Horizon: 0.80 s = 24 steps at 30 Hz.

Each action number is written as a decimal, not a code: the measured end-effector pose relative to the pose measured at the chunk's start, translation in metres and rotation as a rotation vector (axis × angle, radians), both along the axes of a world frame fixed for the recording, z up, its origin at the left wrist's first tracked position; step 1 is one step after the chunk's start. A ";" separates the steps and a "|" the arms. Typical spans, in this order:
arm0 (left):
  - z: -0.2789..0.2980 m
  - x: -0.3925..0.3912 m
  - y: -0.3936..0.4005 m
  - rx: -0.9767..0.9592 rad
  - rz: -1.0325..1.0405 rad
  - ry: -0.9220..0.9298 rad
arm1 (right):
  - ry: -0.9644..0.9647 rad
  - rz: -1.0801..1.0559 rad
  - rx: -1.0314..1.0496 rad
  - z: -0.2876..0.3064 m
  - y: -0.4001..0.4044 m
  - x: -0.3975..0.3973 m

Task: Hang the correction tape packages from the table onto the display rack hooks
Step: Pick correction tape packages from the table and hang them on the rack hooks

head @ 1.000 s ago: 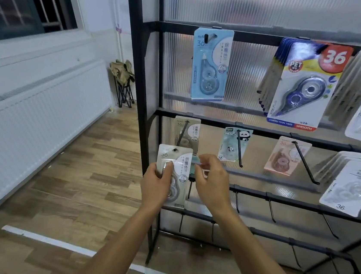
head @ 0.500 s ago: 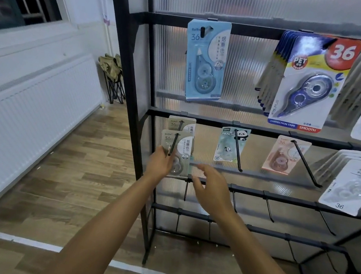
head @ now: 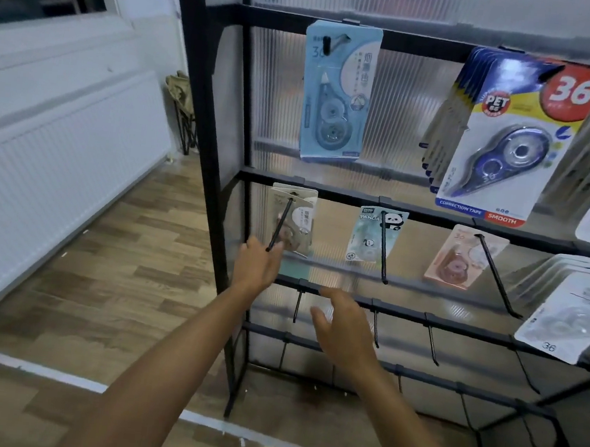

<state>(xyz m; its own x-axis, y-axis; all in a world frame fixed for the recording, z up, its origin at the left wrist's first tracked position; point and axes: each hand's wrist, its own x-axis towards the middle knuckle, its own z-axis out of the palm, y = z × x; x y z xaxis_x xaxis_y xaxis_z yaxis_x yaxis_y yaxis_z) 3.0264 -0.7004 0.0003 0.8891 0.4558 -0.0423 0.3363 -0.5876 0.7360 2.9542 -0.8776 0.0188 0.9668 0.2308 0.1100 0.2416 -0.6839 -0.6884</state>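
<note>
Two hands work at the rack's second row: the left hand (head: 258,261) is up at the tip of the leftmost hook (head: 280,223), its fingers curled about the lower edge of the beige package (head: 295,223), though blur keeps me from telling whether they pinch the card or only touch it; the right hand (head: 342,324) hangs lower, near the third bar, fingers loose and spread, grasping nothing. That package is already threaded on the hook, in front of another like it, hanging upright with its long axis vertical, printed face toward the viewer and the hang hole at the top. Judging by its look, it is a thin card with a clear plastic blister: light, fairly stiff across the blister but bendable at the card's edges, a little slick on the plastic, and likely to tear at the hole if forced. The best hold would seem to be a pinch on the card's side or lower edge, leaving the hole free to slide back along the hook. Further along the same row hang a panda package (head: 373,234) and a pink package (head: 464,257), each upright on its own hook; a blue package (head: 336,92) hangs on the row above. No counter is in view.
</note>
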 end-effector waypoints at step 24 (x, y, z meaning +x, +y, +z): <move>-0.017 -0.468 0.100 0.268 0.636 0.296 | 0.229 0.979 -0.115 -0.034 0.219 -0.278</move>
